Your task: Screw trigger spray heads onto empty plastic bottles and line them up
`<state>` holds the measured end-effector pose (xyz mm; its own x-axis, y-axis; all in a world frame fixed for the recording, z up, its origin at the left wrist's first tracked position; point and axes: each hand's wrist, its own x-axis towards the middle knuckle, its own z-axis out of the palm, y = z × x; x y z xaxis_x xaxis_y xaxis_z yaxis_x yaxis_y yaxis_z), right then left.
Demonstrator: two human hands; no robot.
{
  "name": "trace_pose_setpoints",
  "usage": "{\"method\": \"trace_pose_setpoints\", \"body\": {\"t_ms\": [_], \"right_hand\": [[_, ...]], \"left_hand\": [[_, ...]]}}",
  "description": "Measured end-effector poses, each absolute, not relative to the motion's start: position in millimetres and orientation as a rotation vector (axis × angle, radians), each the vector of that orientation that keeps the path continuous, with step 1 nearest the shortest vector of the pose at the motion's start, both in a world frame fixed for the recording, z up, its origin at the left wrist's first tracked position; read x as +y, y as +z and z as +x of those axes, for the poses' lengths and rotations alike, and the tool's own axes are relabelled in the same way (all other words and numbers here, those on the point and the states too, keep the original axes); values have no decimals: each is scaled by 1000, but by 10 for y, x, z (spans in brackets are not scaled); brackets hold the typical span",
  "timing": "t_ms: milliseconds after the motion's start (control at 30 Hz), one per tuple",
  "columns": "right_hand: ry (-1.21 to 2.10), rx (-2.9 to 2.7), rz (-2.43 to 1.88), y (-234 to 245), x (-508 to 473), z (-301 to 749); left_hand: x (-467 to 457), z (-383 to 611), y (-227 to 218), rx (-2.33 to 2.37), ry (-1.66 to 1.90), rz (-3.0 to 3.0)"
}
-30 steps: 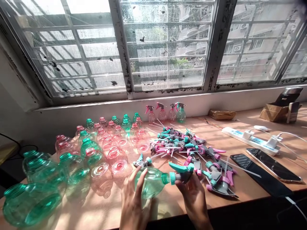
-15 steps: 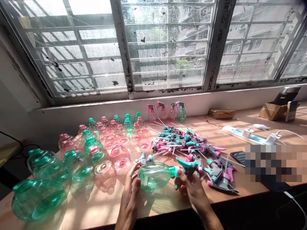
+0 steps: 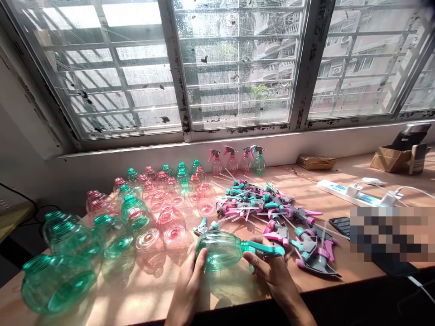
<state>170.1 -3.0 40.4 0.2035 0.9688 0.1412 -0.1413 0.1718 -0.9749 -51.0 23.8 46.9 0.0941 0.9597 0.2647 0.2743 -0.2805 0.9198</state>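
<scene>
A clear green spray bottle lies on its side in the air above the table's front edge, its neck pointing right. My left hand is closed around the base. At the neck sits a spray head with a teal trigger, gripped by the thumb and fingers of my right hand. How far its collar is screwed on is hidden. Just behind the bottle lies a loose teal and grey spray head. To the right is a pile of pink, teal and grey spray heads with white tubes.
Open green bottles and pink bottles stand on the left of the wooden table. Several bottles with spray heads line the window wall. A power strip, a phone and a brown paper packet are to the right.
The spray head has turned at the bottle's neck, so its teal trigger now faces me and points right. My right thumb and fingers have shifted around it. The view has moved slightly.
</scene>
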Motion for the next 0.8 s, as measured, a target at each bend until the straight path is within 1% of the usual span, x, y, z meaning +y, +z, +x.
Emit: {"method": "trace_pose_setpoints", "body": {"t_ms": [267, 467, 633, 733, 800], "right_hand": [[1030, -1049, -1258, 338, -147, 1775], [1031, -1044, -1123, 367, -131, 1788], [1078, -1011, -1136, 351, -142, 1800], [1112, -1029, -1145, 341, -149, 1818], [1111, -1034, -1078, 341, -143, 1830]], "left_hand": [[166, -485, 519, 1194, 1182, 1703], [192, -494, 461, 1210, 1175, 1744], [169, -475, 434, 1182, 1232, 1695], [128, -472, 438, 1081, 1189, 1539], [105, -487, 446, 1000, 1155, 1424]]}}
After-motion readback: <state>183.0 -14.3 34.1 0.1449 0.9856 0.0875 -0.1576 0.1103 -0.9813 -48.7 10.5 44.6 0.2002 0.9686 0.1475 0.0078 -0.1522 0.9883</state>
